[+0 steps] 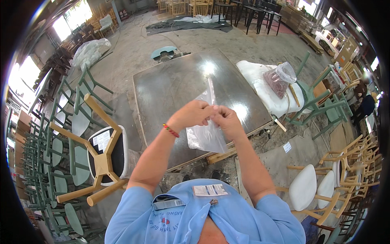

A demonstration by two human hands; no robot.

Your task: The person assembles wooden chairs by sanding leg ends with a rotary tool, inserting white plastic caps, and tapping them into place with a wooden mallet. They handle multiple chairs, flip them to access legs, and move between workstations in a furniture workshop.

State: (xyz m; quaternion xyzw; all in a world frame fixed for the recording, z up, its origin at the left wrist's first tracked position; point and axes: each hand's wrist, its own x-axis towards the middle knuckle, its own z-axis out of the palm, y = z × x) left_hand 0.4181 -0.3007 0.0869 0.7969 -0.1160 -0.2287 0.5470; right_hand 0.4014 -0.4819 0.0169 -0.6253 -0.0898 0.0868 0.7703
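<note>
Over the near part of a shiny dark metal-topped table (170, 93), my two hands meet at a clear plastic bag (205, 138). My left hand (194, 114), with a braided red and yellow band on its wrist, pinches the bag's upper part. My right hand (228, 122) has thumb and finger closed on the same bag, close beside the left fingertips. Part of the bag hangs below the hands and a narrow strip of it rises above them. Whether anything lies inside it I cannot make out.
At the table's right lies white padding (252, 73) with a clear bag of reddish-brown small pieces (278, 81). An upturned wooden chair (103, 158) stands on the left, beside several green chairs (81, 118). White-seated chairs (302, 187) are at right. A circular saw (164, 53) sits beyond the table.
</note>
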